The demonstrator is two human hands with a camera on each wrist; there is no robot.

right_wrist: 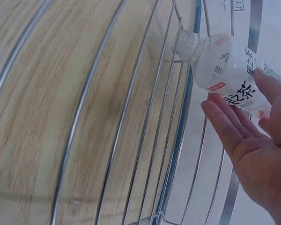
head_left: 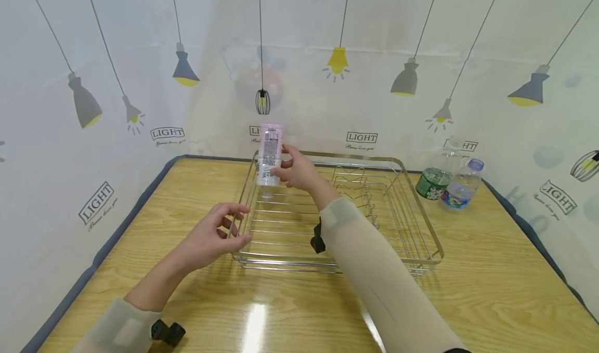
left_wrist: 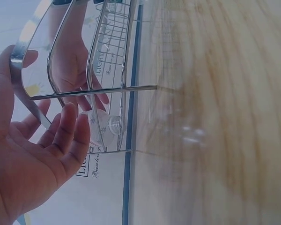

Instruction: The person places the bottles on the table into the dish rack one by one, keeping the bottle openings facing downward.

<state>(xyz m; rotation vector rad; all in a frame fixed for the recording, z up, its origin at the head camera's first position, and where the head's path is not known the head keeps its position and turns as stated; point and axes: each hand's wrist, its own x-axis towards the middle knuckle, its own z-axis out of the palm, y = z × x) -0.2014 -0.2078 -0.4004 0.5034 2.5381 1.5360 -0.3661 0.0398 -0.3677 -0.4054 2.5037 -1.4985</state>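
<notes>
My right hand pinches a plastic bottle between thumb and fingers. The bottle, with a pink-and-white label, is upside down, its clear neck pointing into the back left of a wire dish rack. In the right wrist view the bottle's neck is close to the rack wires; contact is hard to judge. At the rack's front left corner, my left hand has its fingers loosely bent about the metal rim, without a clear grip. Its thumb and fingers lie around the rim.
On the right, beyond the rack, stand a green-labelled bottle and a bottle with a purple cap. The wooden table meets lamp-printed curtains at the back and sides.
</notes>
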